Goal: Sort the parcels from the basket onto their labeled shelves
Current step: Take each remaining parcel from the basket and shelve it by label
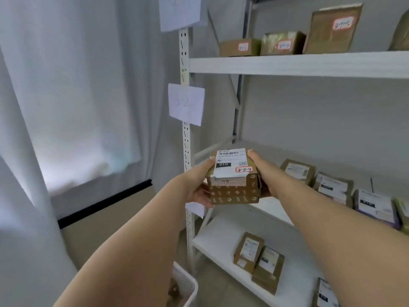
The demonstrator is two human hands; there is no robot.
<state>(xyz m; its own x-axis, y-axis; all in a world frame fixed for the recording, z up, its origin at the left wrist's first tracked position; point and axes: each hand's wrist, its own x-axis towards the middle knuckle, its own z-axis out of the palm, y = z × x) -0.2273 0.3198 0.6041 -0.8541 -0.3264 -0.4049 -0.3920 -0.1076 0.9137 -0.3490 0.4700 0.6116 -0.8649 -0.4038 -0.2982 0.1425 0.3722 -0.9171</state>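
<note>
The scene is seen through a single wide-angle view worn on the head, aimed forward and slightly down along both outstretched forearms, with the white shelving unit (298,64) close ahead and to the right, a curtain (66,96) filling the left, and straight lines bent toward the edges.

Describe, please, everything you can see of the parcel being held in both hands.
The parcel is a small brown cardboard box, printed with small pale symbols on its near side. A white shipping label with a barcode and a black "010" patch covers its top, with a red-edged sticker handwritten "3-3-4". It is held roughly level before the middle shelf, the left hand and right hand gripping opposite sides.
</note>
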